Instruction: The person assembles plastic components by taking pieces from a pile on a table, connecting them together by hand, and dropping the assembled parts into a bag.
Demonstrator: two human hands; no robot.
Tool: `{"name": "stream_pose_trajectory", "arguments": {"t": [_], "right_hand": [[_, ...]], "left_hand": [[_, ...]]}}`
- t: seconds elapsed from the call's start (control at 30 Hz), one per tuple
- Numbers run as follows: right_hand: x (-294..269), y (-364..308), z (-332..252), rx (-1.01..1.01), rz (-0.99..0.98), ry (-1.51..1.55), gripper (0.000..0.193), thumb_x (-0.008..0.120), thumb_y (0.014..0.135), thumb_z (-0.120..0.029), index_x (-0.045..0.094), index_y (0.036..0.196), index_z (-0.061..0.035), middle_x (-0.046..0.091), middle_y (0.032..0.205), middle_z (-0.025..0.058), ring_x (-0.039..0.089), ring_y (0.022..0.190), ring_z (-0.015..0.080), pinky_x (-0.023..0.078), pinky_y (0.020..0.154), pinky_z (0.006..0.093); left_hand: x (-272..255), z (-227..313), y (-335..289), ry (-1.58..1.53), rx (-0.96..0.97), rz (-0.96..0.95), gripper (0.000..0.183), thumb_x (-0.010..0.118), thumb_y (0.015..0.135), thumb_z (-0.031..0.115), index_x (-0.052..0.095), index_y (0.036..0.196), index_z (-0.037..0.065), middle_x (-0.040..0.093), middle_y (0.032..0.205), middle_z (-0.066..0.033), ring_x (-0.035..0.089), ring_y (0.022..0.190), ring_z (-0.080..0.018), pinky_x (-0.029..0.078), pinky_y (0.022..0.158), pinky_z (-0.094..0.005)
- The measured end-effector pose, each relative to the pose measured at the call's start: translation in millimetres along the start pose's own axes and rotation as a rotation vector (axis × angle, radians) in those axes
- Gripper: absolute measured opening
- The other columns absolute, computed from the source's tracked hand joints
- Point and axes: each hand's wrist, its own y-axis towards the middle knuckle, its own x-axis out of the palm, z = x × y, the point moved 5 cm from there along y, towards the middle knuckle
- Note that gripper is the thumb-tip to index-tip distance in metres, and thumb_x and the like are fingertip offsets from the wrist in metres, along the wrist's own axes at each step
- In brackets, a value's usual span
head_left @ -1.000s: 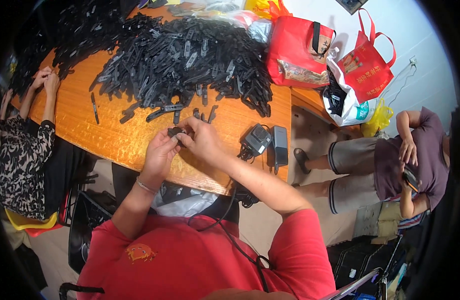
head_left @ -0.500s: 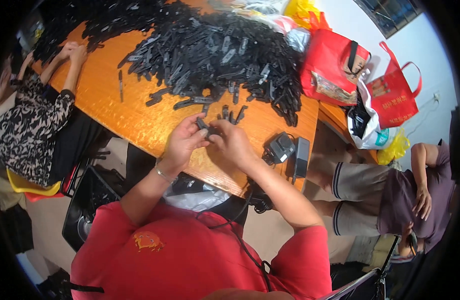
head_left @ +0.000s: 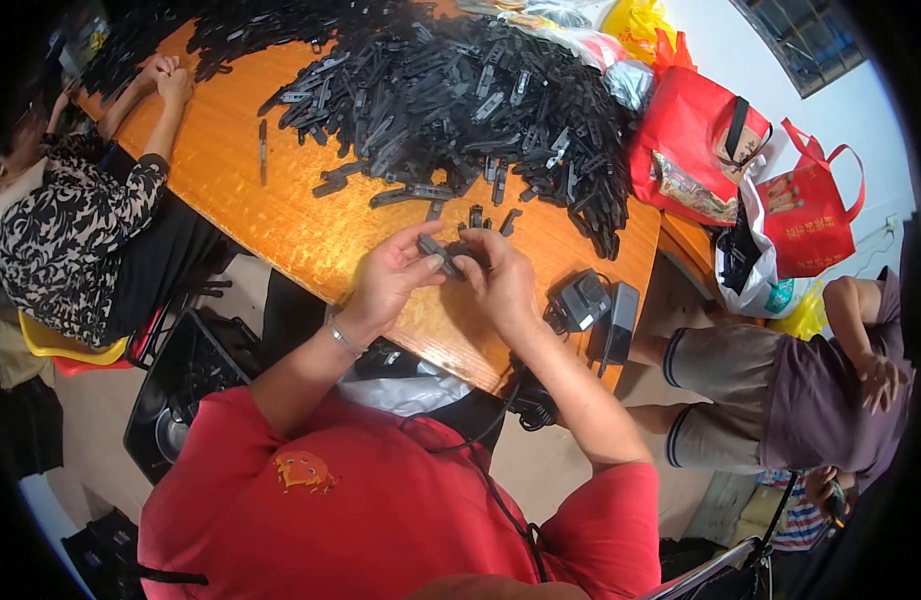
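My left hand [head_left: 388, 280] is closed on a small black plastic part [head_left: 436, 252], pinching it between thumb and fingers above the near side of the table. My right hand [head_left: 505, 285] is closed as well, with thumb and fingertips at the other end of that piece. How the piece is shaped under the fingers is partly hidden. Just beyond my hands lie a few loose black pieces [head_left: 476, 215], and past them rises a large heap of long, narrow black plastic parts [head_left: 430, 110].
On the orange wooden table [head_left: 220, 190], a black pen-like stick [head_left: 263, 152] lies left. Black power adapters [head_left: 580, 300] sit right of my hand, and red bags [head_left: 685, 140] farther right. One person [head_left: 80, 230] sits at left; another [head_left: 820, 380] stands at right.
The view has shifted slightly, so the table and heap appear farther right. Both hands still hold the black part, and its angle has changed a little. The person at right has lowered a hand slightly.
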Motion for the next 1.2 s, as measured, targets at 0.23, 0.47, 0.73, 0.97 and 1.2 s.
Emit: {"name": "stream_pose_trajectory", "arguments": {"t": [0.23, 0.47, 0.73, 0.97, 1.2], "right_hand": [[12.4, -7.2, 17.0, 0.083, -0.038, -0.009, 0.027, 0.076, 0.092, -0.017, 0.073, 0.115, -0.0027, 0.074, 0.092, 0.0243, 0.074, 0.09, 0.0417, 0.058, 0.079, 0.0472], [2.6, -1.1, 22.2, 0.069, -0.135, 0.022, 0.027, 0.076, 0.092, -0.012, 0.074, 0.117, -0.0014, 0.074, 0.101, 0.0218, 0.073, 0.091, 0.0398, 0.058, 0.079, 0.044], [-6.9, -3.0, -26.2, -0.119, 0.068, -0.018, 0.019, 0.077, 0.091, -0.01, 0.072, 0.108, -0.0016, 0.07, 0.097, 0.0191, 0.071, 0.085, 0.0394, 0.056, 0.072, 0.0441], [3.3, -2.8, -26.0, -0.164, 0.046, -0.068, 0.021, 0.08, 0.086, -0.006, 0.073, 0.106, -0.0027, 0.068, 0.096, 0.017, 0.071, 0.085, 0.0373, 0.056, 0.071, 0.0426], [5.8, -1.0, -9.3, -0.037, 0.048, 0.041, 0.021, 0.084, 0.084, -0.006, 0.072, 0.101, -0.0017, 0.069, 0.095, 0.0165, 0.071, 0.085, 0.0354, 0.056, 0.072, 0.0404]], "left_hand": [[-1.4, 0.6, -0.3, 0.054, 0.039, 0.004, 0.05, 0.065, 0.104, 0.004, 0.051, 0.152, 0.004, 0.07, 0.121, -0.0054, 0.07, 0.106, -0.0114, 0.061, 0.089, -0.0253], [1.3, 2.6, 0.7, 0.026, 0.062, -0.053, 0.053, 0.067, 0.102, 0.002, 0.049, 0.152, 0.0, 0.069, 0.122, -0.0064, 0.069, 0.108, -0.0116, 0.06, 0.093, -0.0266], [-3.9, 3.4, 2.1, 0.038, 0.07, 0.012, 0.046, 0.066, 0.102, 0.0, 0.054, 0.147, -0.001, 0.07, 0.121, -0.0065, 0.069, 0.108, -0.0116, 0.059, 0.093, -0.0264], [0.4, 5.4, 0.6, 0.058, 0.086, 0.043, 0.042, 0.059, 0.105, -0.001, 0.055, 0.147, -0.001, 0.071, 0.121, -0.0071, 0.069, 0.106, -0.011, 0.058, 0.091, -0.0251], [2.3, 5.7, -1.7, 0.075, 0.084, 0.056, 0.043, 0.058, 0.105, -0.001, 0.055, 0.148, -0.001, 0.07, 0.124, -0.0096, 0.07, 0.107, -0.0116, 0.059, 0.092, -0.0264]]}}
